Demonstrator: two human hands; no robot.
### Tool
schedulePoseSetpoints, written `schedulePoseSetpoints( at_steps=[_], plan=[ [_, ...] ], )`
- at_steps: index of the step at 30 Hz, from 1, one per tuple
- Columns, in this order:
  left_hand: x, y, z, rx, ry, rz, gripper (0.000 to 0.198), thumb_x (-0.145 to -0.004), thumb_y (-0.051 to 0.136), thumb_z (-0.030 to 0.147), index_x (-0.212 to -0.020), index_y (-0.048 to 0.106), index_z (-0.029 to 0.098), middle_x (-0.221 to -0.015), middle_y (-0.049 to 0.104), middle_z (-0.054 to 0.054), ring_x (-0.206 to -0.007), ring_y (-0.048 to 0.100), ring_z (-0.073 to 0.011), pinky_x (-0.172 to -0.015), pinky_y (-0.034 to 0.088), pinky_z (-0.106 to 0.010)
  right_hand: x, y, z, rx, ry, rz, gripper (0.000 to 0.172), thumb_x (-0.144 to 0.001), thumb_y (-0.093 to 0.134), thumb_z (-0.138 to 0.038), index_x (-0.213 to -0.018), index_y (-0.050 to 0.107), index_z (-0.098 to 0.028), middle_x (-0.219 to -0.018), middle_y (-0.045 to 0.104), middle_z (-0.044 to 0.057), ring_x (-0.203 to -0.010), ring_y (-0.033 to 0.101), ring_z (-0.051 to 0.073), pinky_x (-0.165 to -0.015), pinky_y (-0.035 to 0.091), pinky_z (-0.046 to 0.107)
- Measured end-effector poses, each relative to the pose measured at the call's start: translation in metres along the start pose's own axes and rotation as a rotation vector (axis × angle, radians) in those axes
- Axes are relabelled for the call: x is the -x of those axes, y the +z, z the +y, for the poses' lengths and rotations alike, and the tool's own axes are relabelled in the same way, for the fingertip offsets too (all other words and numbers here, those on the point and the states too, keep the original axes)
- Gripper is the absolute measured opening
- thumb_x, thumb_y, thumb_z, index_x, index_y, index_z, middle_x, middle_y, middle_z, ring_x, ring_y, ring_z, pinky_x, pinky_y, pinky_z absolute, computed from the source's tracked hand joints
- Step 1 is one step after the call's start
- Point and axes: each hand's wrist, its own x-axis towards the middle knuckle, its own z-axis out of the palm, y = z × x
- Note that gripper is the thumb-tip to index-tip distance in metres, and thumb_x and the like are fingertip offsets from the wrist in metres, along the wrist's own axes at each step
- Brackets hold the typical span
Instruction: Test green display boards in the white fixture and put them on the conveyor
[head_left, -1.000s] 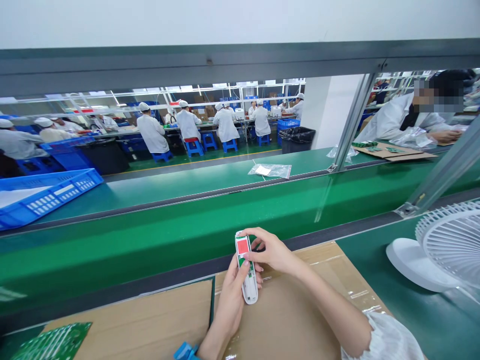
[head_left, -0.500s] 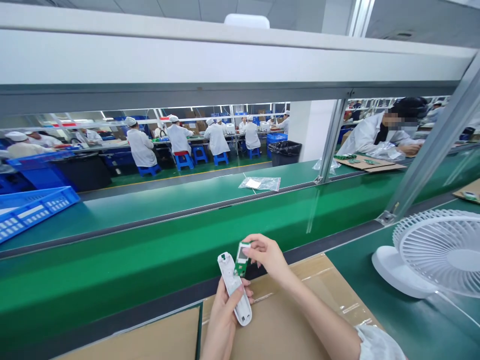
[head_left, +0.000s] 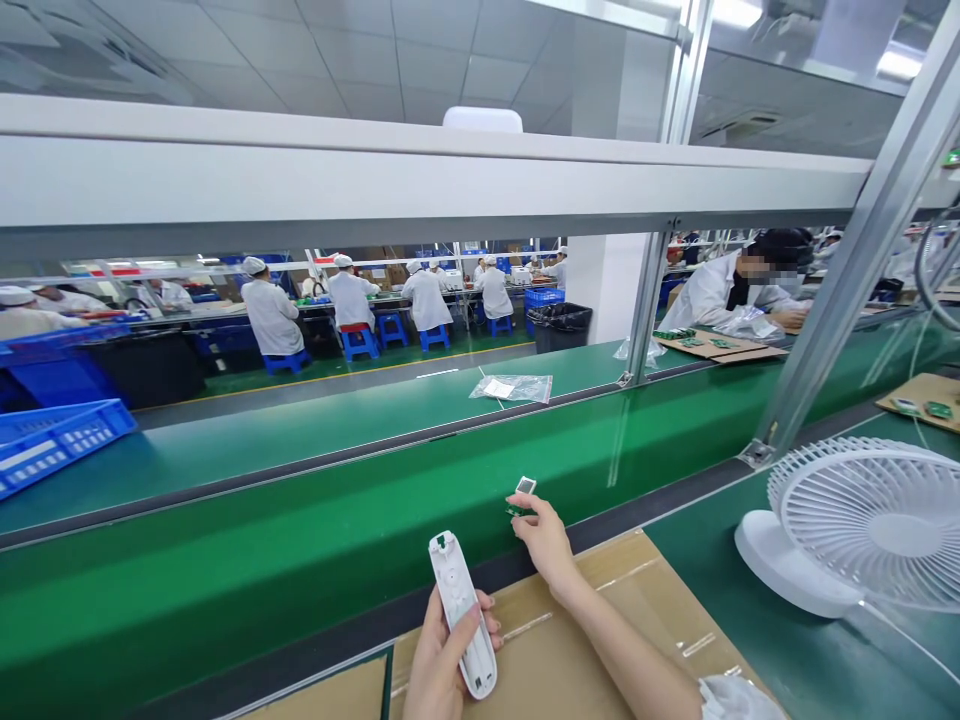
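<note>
My left hand (head_left: 445,650) is closed around a long white plastic housing (head_left: 455,580), its hollow inner side facing up. The thumb lies across the lower half of the housing. To the right and farther forward, my right hand (head_left: 545,537) pinches a small green circuit board with a white-framed grey display (head_left: 526,486). Fingers cover most of that board. It hangs over the green conveyor belt (head_left: 360,530), apart from the housing.
Brown cardboard (head_left: 555,660) lies under my hands. A white fan (head_left: 892,530) stands at the right, beside a slanted metal post (head_left: 817,290). Across the belt are a plastic bag (head_left: 514,388), a blue crate (head_left: 67,440) and a co-worker (head_left: 742,285) near boards on cardboard.
My right hand has lifted the circuit board away from the housing, forward and to the right. The left hand still holds the housing. The camera view has tilted upward.
</note>
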Motion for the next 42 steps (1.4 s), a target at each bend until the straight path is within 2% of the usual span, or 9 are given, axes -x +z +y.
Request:
schedulePoseSetpoints(
  at_steps=[5, 8, 11, 14, 27, 36, 42],
  plan=[
    [-0.002, -0.004, -0.002, -0.042, -0.020, -0.061, 0.052, -0.063, 0.075, 0.033, -0.103, 0.046, 0.018, -0.075, 0.063, -0.002, -0.059, 0.055, -0.0142, -0.055, 0.048, -0.026, 0.014, 0.009, -0.008, 0.034, -0.110, -0.034, 0.024, -0.072, 0.045, -0.013, -0.082, 0.067, -0.015, -0.087, 0.063, 0.006, -0.070, 0.057, 0.015, -0.072, 0.045, 0.028],
    [-0.002, -0.003, -0.004, -0.085, -0.030, -0.068, 0.058, -0.062, 0.075, 0.036, -0.108, 0.045, 0.017, -0.074, 0.064, -0.002, -0.058, 0.055, -0.0153, -0.055, 0.048, -0.028, 0.029, 0.018, -0.013, 0.045, -0.187, -0.183, 0.024, -0.075, 0.043, -0.012, -0.080, 0.066, -0.015, -0.083, 0.063, 0.004, -0.064, 0.054, 0.012, -0.063, 0.043, 0.023],
    [-0.001, -0.001, -0.006, -0.117, -0.014, -0.028, 0.065, -0.062, 0.074, 0.038, -0.114, 0.043, 0.015, -0.066, 0.062, -0.001, -0.055, 0.055, -0.0155, -0.053, 0.048, -0.028, 0.040, 0.025, -0.018, 0.139, -0.208, -0.350, 0.021, -0.071, 0.045, -0.010, -0.071, 0.065, -0.015, -0.071, 0.058, 0.002, -0.057, 0.048, 0.010, -0.054, 0.035, 0.020],
    [0.001, 0.002, -0.007, -0.145, -0.007, -0.012, 0.067, -0.062, 0.074, 0.040, -0.115, 0.042, 0.013, -0.061, 0.060, 0.000, -0.053, 0.054, -0.0156, -0.050, 0.046, -0.026, 0.044, 0.027, -0.021, 0.242, -0.164, -0.409, 0.017, -0.068, 0.046, -0.008, -0.062, 0.061, -0.014, -0.060, 0.052, -0.001, -0.052, 0.042, 0.008, -0.050, 0.028, 0.019],
    [0.002, 0.002, -0.005, -0.176, -0.021, -0.042, 0.068, -0.064, 0.071, 0.040, -0.118, 0.040, 0.012, -0.063, 0.060, -0.001, -0.054, 0.054, -0.0152, -0.052, 0.047, -0.026, 0.045, 0.023, -0.028, 0.280, -0.088, -0.450, 0.018, -0.066, 0.045, -0.004, -0.065, 0.060, -0.014, -0.056, 0.055, -0.002, -0.047, 0.042, 0.007, -0.049, 0.026, 0.019],
    [0.001, 0.001, -0.010, -0.174, 0.004, -0.005, 0.069, -0.062, 0.073, 0.044, -0.116, 0.043, 0.014, -0.063, 0.059, 0.000, -0.053, 0.054, -0.0157, -0.050, 0.046, -0.026, 0.045, 0.024, -0.027, 0.262, -0.124, -0.429, 0.015, -0.066, 0.045, -0.006, -0.061, 0.057, -0.014, -0.056, 0.052, -0.002, -0.045, 0.041, 0.007, -0.048, 0.025, 0.019],
    [-0.001, 0.000, -0.011, -0.166, 0.010, -0.027, 0.068, -0.062, 0.073, 0.043, -0.115, 0.043, 0.014, -0.062, 0.059, 0.000, -0.053, 0.054, -0.0151, -0.049, 0.046, -0.025, 0.045, 0.023, -0.029, 0.287, -0.124, -0.436, 0.016, -0.068, 0.046, -0.008, -0.064, 0.061, -0.015, -0.055, 0.054, -0.001, -0.049, 0.044, 0.009, -0.050, 0.028, 0.019]
  ],
)
